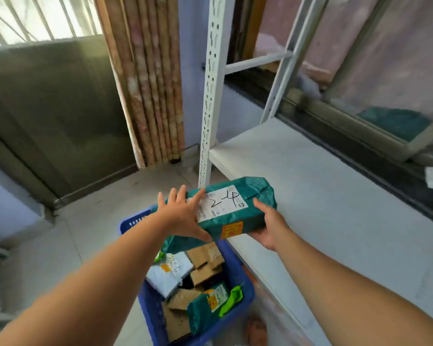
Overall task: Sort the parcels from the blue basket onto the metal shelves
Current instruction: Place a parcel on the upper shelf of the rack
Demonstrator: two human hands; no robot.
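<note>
green parcel [231, 208] above blue basket [244, 278], label up for reading | left hand [183, 216] fingers straight, steadying its end | right hand [269, 229] curled underneath, carrying | metal shelf [323, 196] near

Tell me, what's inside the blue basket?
Brown cardboard parcels, a white bag and a green bag lie in the blue basket. The held green parcel hides its far end, and whatever lies under the pile is covered.
</note>
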